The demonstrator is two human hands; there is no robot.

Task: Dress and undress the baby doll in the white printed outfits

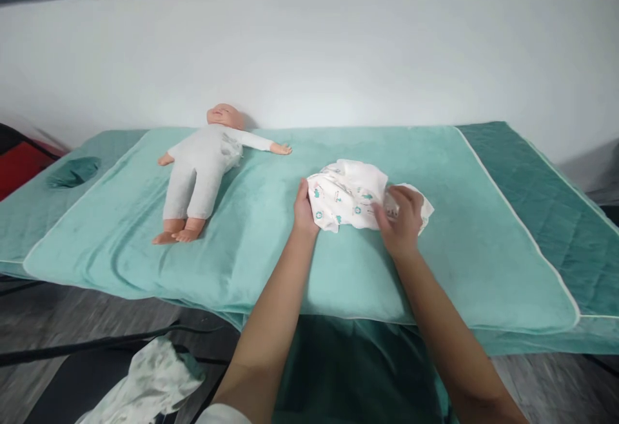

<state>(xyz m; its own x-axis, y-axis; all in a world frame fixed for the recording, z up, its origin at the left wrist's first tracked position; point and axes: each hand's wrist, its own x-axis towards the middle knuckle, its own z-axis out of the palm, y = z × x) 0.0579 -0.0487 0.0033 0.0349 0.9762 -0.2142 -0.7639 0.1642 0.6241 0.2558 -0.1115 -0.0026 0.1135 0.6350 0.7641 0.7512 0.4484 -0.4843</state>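
A white cloth (345,195) with small green and pink prints, bunched up like a baby garment, is held just over the mint-green cover (271,263). Closed on its left edge is my left hand (305,208), thumb up along the side. My right hand (403,221) has its fingers curled at the right part of the cloth, where a corner spreads past the knuckles. What lies under those fingers is partly hidden. To the left, a baby doll (203,160) in a white suit lies on its back with both arms out, apart from my hands.
A white wall (309,44) rises behind the bed. Darker green padding (541,198) shows on the right, and a round face hole (75,171) on the left. Below at front left, a patterned cloth (152,379) lies on a dark surface.
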